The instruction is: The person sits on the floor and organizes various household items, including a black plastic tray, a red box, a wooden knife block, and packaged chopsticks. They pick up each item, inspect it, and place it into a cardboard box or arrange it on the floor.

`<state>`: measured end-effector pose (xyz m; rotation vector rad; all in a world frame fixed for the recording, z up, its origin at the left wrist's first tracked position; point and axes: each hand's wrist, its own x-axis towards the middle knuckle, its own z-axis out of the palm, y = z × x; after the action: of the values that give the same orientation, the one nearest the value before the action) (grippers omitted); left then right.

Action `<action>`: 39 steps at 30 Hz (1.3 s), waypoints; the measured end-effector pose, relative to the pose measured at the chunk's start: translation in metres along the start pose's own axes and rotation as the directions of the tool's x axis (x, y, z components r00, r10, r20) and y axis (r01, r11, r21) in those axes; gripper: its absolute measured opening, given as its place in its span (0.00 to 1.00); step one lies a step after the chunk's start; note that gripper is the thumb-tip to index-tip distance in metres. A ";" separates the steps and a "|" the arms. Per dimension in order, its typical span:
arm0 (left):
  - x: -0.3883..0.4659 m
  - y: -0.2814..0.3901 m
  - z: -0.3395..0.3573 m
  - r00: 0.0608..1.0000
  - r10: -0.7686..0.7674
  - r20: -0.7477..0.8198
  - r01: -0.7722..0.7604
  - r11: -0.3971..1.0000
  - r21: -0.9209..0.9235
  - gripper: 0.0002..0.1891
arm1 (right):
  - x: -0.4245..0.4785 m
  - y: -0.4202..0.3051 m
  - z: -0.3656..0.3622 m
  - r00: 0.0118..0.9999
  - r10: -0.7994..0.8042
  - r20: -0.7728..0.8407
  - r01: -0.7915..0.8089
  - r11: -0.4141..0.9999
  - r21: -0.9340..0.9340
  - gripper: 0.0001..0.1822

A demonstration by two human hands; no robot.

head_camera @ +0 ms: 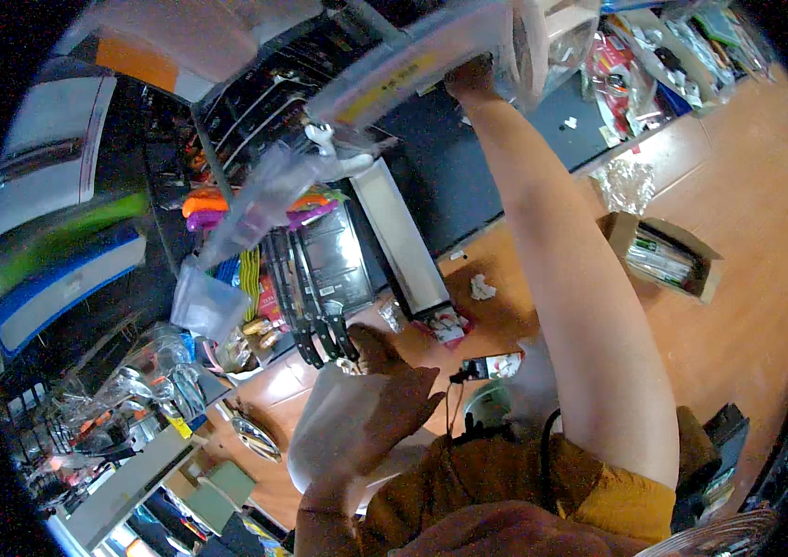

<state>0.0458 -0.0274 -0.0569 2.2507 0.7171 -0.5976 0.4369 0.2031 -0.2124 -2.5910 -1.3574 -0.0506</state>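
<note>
My right arm reaches up the picture, and my right hand (472, 78) is at the lower edge of a large translucent plastic package (383, 76) with a yellow printed strip. Its fingers are dark and partly hidden, so the grip is unclear. My left hand (394, 383) is low in the middle, over my pale-clothed leg (327, 425), its fingertips beside several black-handled knives (324, 341). Whether they close on a handle cannot be told. Right of the knives lies a long open box (401, 237), white inside. Clear plastic bags (209, 306) are left of them.
Orange and purple items (206, 209) fill a shelf at left. An open cardboard box (707, 278) of wrapped goods stands on the wooden floor at right. Packaged goods (617, 83) lie on the dark surface at upper right. A stand with utensils (122, 397) is at lower left.
</note>
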 end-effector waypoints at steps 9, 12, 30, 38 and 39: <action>-0.020 0.012 0.024 0.984 0.169 -0.062 -0.159 0.977 0.142 0.20 | -0.090 0.062 -0.042 0.956 -0.018 0.294 0.010 1.000 0.026 0.25; -0.023 0.015 0.027 0.982 0.177 -0.071 -0.164 0.973 0.161 0.19 | -0.108 0.089 -0.028 0.968 -0.054 0.246 0.000 0.977 0.213 0.27; -0.001 0.007 -0.010 0.997 -0.014 0.078 0.007 0.996 0.089 0.19 | 0.042 -0.044 0.056 0.974 -0.172 -0.147 0.156 0.981 -0.117 0.21; -0.007 0.005 0.009 0.989 0.117 -0.093 -0.106 0.987 0.121 0.18 | 0.011 -0.011 0.022 0.928 -0.244 0.282 0.289 0.948 -0.131 0.20; -0.010 0.008 0.010 0.991 0.112 -0.079 -0.100 0.984 0.148 0.17 | -0.001 -0.006 0.019 0.928 -0.233 0.290 0.276 0.954 -0.117 0.20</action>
<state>0.0414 -0.0424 -0.0536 2.4438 0.6083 -0.5168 0.4304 0.2098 -0.2302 -2.6012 -1.8551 0.1747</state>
